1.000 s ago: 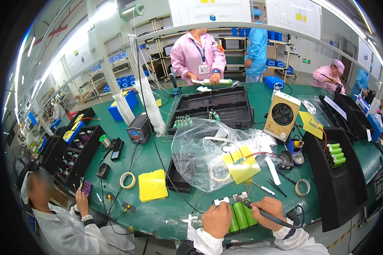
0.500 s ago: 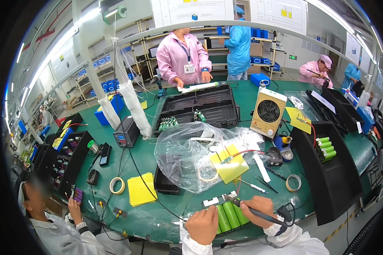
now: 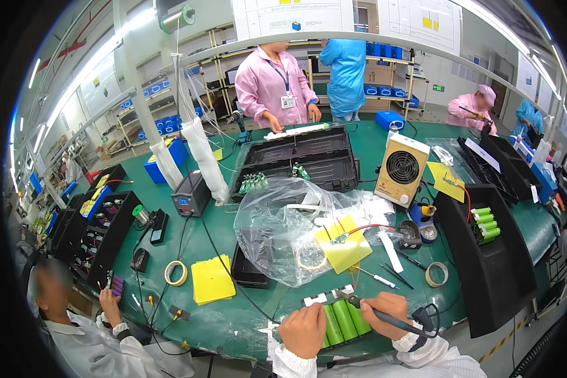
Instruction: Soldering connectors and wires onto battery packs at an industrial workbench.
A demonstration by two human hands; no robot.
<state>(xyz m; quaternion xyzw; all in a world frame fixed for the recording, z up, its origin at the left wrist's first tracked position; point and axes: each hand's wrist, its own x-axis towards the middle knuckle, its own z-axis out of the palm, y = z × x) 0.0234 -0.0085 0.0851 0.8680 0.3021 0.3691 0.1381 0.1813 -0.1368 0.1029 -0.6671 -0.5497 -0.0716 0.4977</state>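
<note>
A battery pack of several green cylindrical cells [image 3: 341,322] lies at the near edge of the table in front of me. Its far side carries a strip with white patches and metal tabs [image 3: 324,296]. Closed against the pack's left end is my left hand [image 3: 302,330], its fingertips partly hidden. My right hand [image 3: 385,310] grips a soldering iron [image 3: 397,322] by its dark handle, like a pen. The iron's front end slants left to the metal tabs at the pack's far edge; whether the tip touches them I cannot make out.
Beyond the pack lie yellow sheets [image 3: 213,280], a circuit board with red wires [image 3: 341,238], clear plastic [image 3: 268,220], tape rolls [image 3: 436,273] and a screwdriver [image 3: 378,277]. A fan [image 3: 402,165] and a black case [image 3: 485,264] stand right. Co-workers sit left and stand across.
My view has shifted slightly, so the scene sits a little lower and to the right. Both hands and the soldering iron keep nearly the same place at the pack. The co-worker across has moved a hand.
</note>
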